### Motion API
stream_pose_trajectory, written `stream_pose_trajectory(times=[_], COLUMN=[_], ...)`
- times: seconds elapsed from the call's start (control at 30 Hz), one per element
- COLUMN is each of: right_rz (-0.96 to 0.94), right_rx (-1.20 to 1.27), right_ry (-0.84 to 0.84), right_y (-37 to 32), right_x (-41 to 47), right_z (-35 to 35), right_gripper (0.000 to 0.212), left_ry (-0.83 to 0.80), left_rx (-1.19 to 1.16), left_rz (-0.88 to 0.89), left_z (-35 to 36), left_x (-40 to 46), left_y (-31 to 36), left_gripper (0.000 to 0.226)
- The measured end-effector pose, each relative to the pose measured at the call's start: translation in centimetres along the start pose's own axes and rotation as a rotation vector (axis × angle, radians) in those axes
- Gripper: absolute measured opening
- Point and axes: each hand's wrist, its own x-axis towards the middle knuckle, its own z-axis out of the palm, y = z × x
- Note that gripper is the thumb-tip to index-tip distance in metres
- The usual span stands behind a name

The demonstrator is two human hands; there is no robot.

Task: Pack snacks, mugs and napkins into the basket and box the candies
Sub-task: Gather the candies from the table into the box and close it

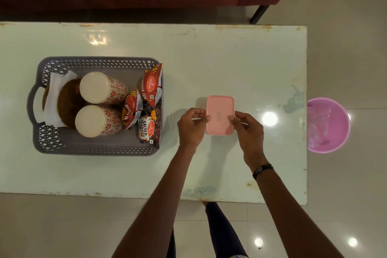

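Pink box point(219, 115), lid on, sits on the table point(230, 58) between your hands: left hand point(191, 126) pinching its left edge, right hand point(249, 130) gripping the right. Off past your left, the basket point(96, 148) holds two mugs point(100, 88), three snack packets point(149, 88), napkins point(52, 98).

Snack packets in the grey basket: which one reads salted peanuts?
The red and white foil packet nearest the person, in the grey plastic basket's right front corner. It is printed SALTED PEANUTS; the two red packets behind it read BHUJIA SEV.
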Motion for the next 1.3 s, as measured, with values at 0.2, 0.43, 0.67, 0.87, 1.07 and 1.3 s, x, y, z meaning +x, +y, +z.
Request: stream_pose_trajectory(times=[0.2,0.43,0.67,0.87,1.07,1.3], right_rz=[-0.009,-0.028,-0.07,-0.086,0.044,-0.036], right_rx=[-0.012,-0.001,-0.076,-0.123,-0.065,-0.078], right_ry=[0.047,0.026,-0.059,-0.074,-0.359,-0.282], right_y=[0.1,0.3,-1.1,-3.6,-3.1,-3.3], right_x=[-0.1,0.0,1.2,4.6,2.5,0.4], right_z=[-0.5,-0.2,0.1,1.5,1.7,7.4], right_gripper=[0.011,0.013,0.023,0.015,0.03,0.032], left_ry=[0.054,0.117,0.083,0.099,0.277,0.236], left_rx=[-0.101,-0.092,-0.076,-0.139,-0.255,0.515], left_rz=[-0.071,-0.046,-0.067,-0.097,-0.106,0.429], left_z=[0.8,1.2,0.9,1.1,-0.4,-1.6], left_x=[-3.7,-3.7,-3.5,-3.4,-4.1,-6.2], left_y=[-1.4,-1.9,-1.9,-1.8,-2.7,-4.8], left_gripper=[0.02,0.006,0.007,0.006,0.013,0.053])
